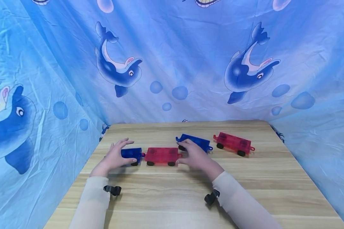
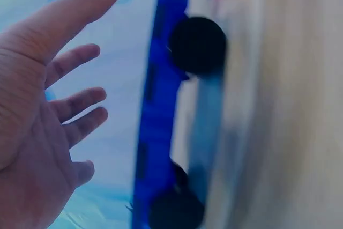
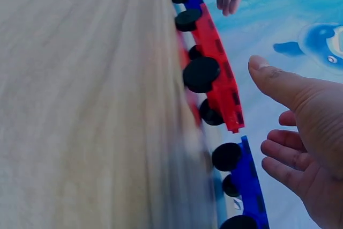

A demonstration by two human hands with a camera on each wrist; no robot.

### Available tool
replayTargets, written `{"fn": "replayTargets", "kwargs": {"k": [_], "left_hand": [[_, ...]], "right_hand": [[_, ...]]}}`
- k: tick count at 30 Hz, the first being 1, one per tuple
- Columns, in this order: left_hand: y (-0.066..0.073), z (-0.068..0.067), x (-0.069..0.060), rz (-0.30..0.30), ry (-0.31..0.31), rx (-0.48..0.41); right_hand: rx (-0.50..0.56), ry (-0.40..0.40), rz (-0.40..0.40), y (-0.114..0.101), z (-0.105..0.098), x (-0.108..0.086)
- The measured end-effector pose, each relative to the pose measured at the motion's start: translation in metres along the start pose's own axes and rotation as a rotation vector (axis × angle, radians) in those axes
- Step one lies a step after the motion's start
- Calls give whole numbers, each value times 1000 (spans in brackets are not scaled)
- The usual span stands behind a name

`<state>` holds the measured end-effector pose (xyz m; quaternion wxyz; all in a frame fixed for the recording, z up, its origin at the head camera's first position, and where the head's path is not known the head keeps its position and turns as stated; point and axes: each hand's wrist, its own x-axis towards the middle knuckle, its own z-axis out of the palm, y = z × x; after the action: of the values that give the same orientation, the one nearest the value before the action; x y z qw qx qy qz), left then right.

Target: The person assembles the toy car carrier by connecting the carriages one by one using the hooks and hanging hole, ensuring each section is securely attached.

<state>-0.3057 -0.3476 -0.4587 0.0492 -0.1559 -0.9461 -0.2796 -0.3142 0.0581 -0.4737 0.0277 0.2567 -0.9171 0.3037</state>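
Over the wooden table (image 1: 160, 200), the two hands are held well apart from each other, with nothing seen to be gripped by either. At the left blue wagon (image 1: 132, 153), the left hand (image 1: 115, 157) is held with thumb and fingers widely parted, a gap from the wagon being shown by the left wrist view. The right hand (image 1: 195, 156) is likewise spread, near the right end of the near red wagon (image 1: 161, 155); whether the two near wagons are fully hooked cannot be told. For the row to be lined up well, each wagon is best taken low by its sides, with its ends held level and not forced. Farther back, the far blue wagon (image 1: 200, 142) is partly covered by the right hand, so knocking should be avoided; to its right, the far red wagon (image 1: 234, 143) is set.
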Motion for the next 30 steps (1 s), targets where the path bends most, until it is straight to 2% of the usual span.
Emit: {"fn": "replayTargets", "kwargs": {"k": [7,12,20,26,30], "left_hand": [[32,-6,15,81,75,-6],[56,-2,27,131,113,-78],[83,14,48,181,120,-149],[97,28,55,201,103,-187],[104,40,59,205,74,-175]], "right_hand": [[13,28,30,5,-11,-1],[2,59,36,8,-20,-2],[-19,97,29,16,-26,-1],[-18,117,32,20,-30,-1],[-13,129,34,22,-32,-2]]}}
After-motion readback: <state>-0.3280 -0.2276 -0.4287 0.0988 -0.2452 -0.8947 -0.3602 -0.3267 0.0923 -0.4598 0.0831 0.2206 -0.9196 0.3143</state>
